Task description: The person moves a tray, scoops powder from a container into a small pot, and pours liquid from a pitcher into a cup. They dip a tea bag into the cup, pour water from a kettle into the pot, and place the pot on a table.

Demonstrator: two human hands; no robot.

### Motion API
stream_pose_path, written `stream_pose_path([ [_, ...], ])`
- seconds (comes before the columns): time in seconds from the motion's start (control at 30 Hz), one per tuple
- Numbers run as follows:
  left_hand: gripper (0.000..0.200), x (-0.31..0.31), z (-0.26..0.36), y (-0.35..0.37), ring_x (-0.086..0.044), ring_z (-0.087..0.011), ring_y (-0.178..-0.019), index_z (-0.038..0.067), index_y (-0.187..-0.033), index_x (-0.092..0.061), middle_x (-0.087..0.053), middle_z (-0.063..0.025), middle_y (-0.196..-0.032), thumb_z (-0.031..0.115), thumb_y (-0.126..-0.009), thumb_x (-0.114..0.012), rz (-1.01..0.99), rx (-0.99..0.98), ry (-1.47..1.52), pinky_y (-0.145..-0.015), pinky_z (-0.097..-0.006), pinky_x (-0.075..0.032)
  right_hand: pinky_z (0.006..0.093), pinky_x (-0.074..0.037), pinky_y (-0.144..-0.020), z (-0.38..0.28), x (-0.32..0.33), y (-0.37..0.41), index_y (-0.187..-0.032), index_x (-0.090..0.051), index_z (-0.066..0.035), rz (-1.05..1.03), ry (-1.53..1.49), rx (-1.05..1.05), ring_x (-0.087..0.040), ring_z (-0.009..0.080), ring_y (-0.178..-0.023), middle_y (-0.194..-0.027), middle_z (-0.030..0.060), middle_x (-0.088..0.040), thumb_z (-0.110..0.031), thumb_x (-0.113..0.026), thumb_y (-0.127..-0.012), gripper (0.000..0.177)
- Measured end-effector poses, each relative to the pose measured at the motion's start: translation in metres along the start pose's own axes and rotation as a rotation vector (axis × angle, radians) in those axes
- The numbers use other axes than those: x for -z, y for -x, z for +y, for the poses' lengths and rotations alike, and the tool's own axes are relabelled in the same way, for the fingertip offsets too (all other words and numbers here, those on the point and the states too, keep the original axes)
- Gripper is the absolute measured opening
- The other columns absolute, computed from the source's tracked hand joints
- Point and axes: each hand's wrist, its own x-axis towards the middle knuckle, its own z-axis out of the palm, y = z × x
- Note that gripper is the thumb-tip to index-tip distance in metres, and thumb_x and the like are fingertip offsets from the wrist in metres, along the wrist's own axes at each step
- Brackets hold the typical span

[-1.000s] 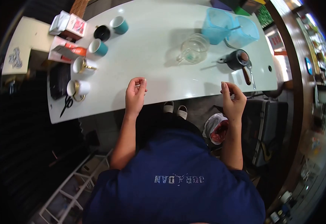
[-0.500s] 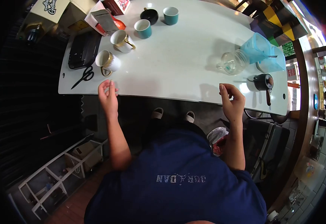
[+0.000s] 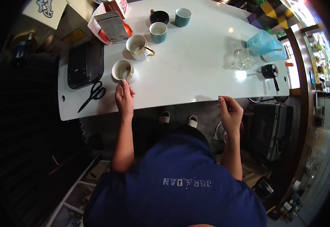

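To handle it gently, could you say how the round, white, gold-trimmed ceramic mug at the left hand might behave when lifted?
The mug is probably stiff but breakable, given its ceramic-looking walls; its glossy surface may feel slippery.

Shows a glossy white tabletop (image 3: 199, 60) with bright reflections (image 3: 241, 75). Darkens at the left into a black ribbed surface (image 3: 25, 132), above a white-framed rack (image 3: 72, 207). Brightens at the right with a sunlit window (image 3: 294, 68) beside long brown woodwork (image 3: 309, 109). Has dark grey floor (image 3: 206, 115) below.
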Motion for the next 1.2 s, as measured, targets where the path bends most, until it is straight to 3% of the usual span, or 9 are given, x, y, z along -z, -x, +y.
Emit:
stream_pose_path([
  [0.07, 0.031, -0.006, -0.006, 0.001, -0.036, -0.0038, -0.061, 0.005, -0.080, -0.051, -0.041, 0.0051, -0.068, 0.031, -0.096, -0.046, 0.097, -0.016, 0.066, -0.056, -0.0194, -0.031, 0.0190, -0.039, -0.054, 0.002, 0.006, 0.005, -0.086, -0.066, 0.002, 0.047, -0.014, -0.016, -0.051, 0.0038, -0.058, -0.066, 0.0025, -0.062, -0.009, -0.065, -0.083, 0.011],
  [0.2, 0.031, -0.011, -0.015, 0.016, -0.039, -0.0047, -0.066, 0.002, -0.082, -0.054, -0.045, 0.0035, -0.072, 0.030, -0.095, -0.048, 0.115, -0.060, -0.026, -0.059, -0.0206, -0.033, 0.0180, -0.039, -0.054, 0.004, 0.026, 0.015, -0.087, -0.066, 0.002, 0.151, -0.003, -0.045, -0.052, 0.0033, -0.059, -0.067, 0.0018, -0.063, -0.009, -0.065, -0.084, 0.012],
  [0.37, 0.029, -0.038, -0.016, 0.053, -0.042, -0.0086, -0.069, -0.001, -0.080, -0.051, -0.047, 0.0010, -0.074, 0.024, -0.095, -0.049, -0.007, -0.106, -0.039, -0.064, -0.0234, -0.038, 0.0173, -0.040, -0.057, 0.014, 0.064, 0.042, -0.088, -0.066, 0.002, 0.262, 0.017, -0.067, -0.054, 0.0038, -0.062, -0.069, 0.0010, -0.063, -0.010, -0.064, -0.084, 0.012],
  [0.43, 0.028, -0.056, -0.009, 0.072, -0.041, -0.0082, -0.069, 0.000, -0.079, -0.051, -0.047, 0.0006, -0.074, 0.022, -0.096, -0.047, -0.167, -0.174, -0.164, -0.063, -0.0231, -0.036, 0.0174, -0.041, -0.059, 0.023, 0.085, 0.058, -0.088, -0.066, 0.002, 0.324, -0.010, -0.100, -0.055, 0.0045, -0.064, -0.070, 0.0012, -0.062, -0.010, -0.064, -0.084, 0.012],
  [0.63, 0.028, -0.151, 0.012, 0.118, -0.033, -0.0033, -0.062, 0.002, -0.075, -0.049, -0.042, 0.0050, -0.066, 0.020, -0.096, -0.049, -0.599, -0.256, -0.053, -0.055, -0.0196, -0.028, 0.0182, -0.042, -0.060, 0.050, 0.165, 0.124, -0.088, -0.066, 0.002, 0.586, -0.069, -0.219, -0.055, 0.0048, -0.064, -0.070, 0.0009, -0.062, -0.009, -0.064, -0.084, 0.012],
  [0.73, 0.030, -0.208, 0.030, 0.155, -0.032, -0.0029, -0.061, 0.002, -0.074, -0.050, -0.043, 0.0055, -0.067, 0.022, -0.096, -0.050, -0.825, -0.162, -0.038, -0.054, -0.0200, -0.028, 0.0187, -0.042, -0.060, 0.071, 0.205, 0.160, -0.087, -0.066, 0.002, 0.755, -0.039, -0.248, -0.055, 0.0045, -0.064, -0.070, 0.0012, -0.062, -0.010, -0.064, -0.083, 0.012],
  [0.97, 0.030, -0.306, 0.021, 0.238, -0.030, -0.0026, -0.059, 0.005, -0.071, -0.046, -0.037, 0.0070, -0.064, 0.023, -0.096, -0.049, -1.268, -0.189, -0.071, -0.053, -0.0194, -0.025, 0.0195, -0.042, -0.057, 0.099, 0.277, 0.248, -0.083, -0.066, 0.001, 1.055, 0.076, -0.355, -0.053, 0.0047, -0.061, -0.069, 0.0015, -0.063, -0.009, -0.066, -0.081, 0.010],
  [1.2, 0.031, -0.374, 0.006, 0.314, -0.029, -0.0027, -0.056, 0.007, -0.072, -0.047, -0.036, 0.0069, -0.063, 0.026, -0.096, -0.048, -1.636, -0.138, -0.134, -0.050, -0.0202, -0.022, 0.0187, -0.042, -0.055, 0.104, 0.300, 0.329, -0.084, -0.065, 0.001, 1.368, 0.070, -0.436, -0.053, 0.0040, -0.060, -0.067, 0.0021, -0.061, -0.007, -0.065, -0.082, 0.008],
])
